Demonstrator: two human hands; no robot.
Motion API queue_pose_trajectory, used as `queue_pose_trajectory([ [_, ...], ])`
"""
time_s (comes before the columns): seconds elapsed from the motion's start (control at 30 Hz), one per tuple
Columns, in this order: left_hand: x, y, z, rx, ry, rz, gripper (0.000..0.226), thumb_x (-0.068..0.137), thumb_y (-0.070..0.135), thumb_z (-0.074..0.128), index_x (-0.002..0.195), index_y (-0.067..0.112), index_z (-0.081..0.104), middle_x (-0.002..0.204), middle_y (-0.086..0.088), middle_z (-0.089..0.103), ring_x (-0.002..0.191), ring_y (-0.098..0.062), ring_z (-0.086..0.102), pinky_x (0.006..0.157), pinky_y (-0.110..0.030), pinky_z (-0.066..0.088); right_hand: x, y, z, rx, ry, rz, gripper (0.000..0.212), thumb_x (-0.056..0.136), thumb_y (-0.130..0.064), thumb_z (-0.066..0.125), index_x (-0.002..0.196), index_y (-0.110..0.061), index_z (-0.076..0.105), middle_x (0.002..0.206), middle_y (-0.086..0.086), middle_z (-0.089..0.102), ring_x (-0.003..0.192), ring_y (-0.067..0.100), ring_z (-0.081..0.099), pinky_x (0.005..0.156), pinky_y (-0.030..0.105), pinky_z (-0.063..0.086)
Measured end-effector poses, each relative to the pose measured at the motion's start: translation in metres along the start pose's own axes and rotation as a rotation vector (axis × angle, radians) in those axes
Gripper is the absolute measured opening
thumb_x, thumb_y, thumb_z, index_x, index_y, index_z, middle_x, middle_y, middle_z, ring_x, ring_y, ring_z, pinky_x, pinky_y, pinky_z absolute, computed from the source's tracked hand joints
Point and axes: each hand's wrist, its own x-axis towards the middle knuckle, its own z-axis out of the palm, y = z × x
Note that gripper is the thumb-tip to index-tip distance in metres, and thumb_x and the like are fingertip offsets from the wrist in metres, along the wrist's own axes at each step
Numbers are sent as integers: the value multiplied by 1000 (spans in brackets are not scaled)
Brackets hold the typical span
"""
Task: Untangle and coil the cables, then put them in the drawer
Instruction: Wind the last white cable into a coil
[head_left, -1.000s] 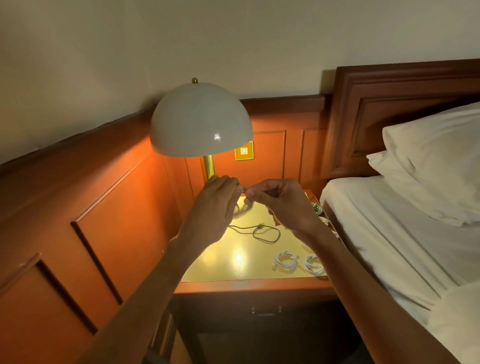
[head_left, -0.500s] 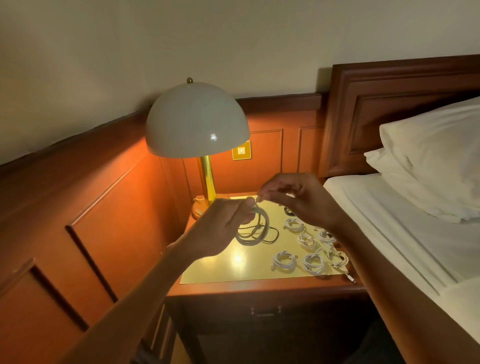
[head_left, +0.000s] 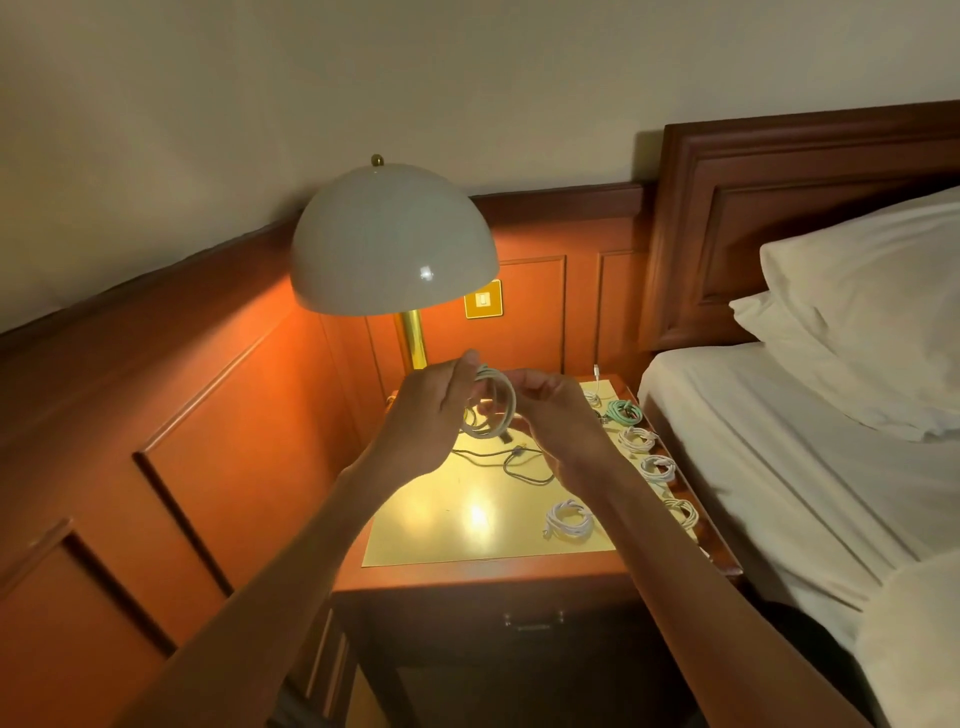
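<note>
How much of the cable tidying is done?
Done: several coils lie on the nightstand. In hand: left hand and right hand hold a looped white cable. Left: the drawer is shut, so the coils must still go in. A loose black cable may belong to the lamp.

Left hand, right hand close together, fingers seemingly curled.

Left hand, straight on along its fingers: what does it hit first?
Probably the orange-brown wood wall panel behind the nightstand, below the yellow switch plate. The left hand, gripping the white cable coil, points forward and rightward; the lamp's brass stem sits just left of that line, though depth is unclear.
</note>
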Motion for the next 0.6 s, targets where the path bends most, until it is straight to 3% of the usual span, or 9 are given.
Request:
queue_pose_trajectory([
  [0.1, 1, -6, -3, 85, 55, 4, 46, 105, 32, 34, 60, 26, 41, 48, 9, 36, 44, -7, 41, 48, -16, 28, 0, 2, -1, 48, -69, 126, 22, 97, -23, 61, 104, -8, 76, 105, 12, 76, 99, 24, 71, 85, 35, 52],
  [0.2, -1, -9, -3, 177, 49, 39, 46, 106, 30, 34, 60, 29, 40, 47, 11, 36, 43, -5, 46, 46, -13, 30, -1, 4, -3, 146, -125, 249, 51, 92, -47, 58, 116, -4, 70, 114, 14, 73, 112, 29, 68, 96, 42, 50],
  [0.27, -2, -11, -4, 255, 34, 61, 44, 106, 31, 33, 63, 27, 43, 49, 10, 42, 45, -6, 48, 47, -14, 31, -3, 4, -5, 117, -136, 234, 48, 89, -43, 63, 114, -2, 70, 113, 15, 73, 111, 28, 68, 96, 41, 49],
  [0.37, -3, -18, -6, 392, -16, 102, 44, 106, 34, 30, 75, 19, 56, 64, 1, 61, 57, -9, 60, 54, -29, 48, -1, 3, -6, 88, -120, 277, 33, 92, -26, 67, 112, 0, 70, 110, 15, 74, 105, 28, 70, 88, 33, 53],
  [0.43, -6, -22, -7, 458, -31, 125, 41, 104, 33, 33, 87, 14, 64, 74, -2, 67, 66, -13, 64, 61, -30, 54, 2, 4, -4, 94, -130, 336, 33, 94, -22, 64, 116, 3, 66, 104, 14, 74, 98, 26, 69, 87, 33, 53],
  [0.53, -7, -28, -3, 531, -1, 188, 24, 101, 16, 50, 110, 4, 69, 101, -12, 72, 93, -25, 67, 84, -33, 51, 3, 5, 3, 80, -137, 387, 24, 99, -21, 58, 107, 0, 66, 98, 10, 71, 96, 26, 64, 86, 35, 51],
  [0.6, -8, -30, -1, 513, 23, 169, 26, 100, 19, 50, 111, 4, 69, 103, -10, 72, 93, -20, 65, 85, -28, 49, 4, 9, 5, 42, -125, 406, 23, 101, -23, 56, 107, -4, 68, 108, 12, 71, 108, 30, 62, 90, 37, 49],
])
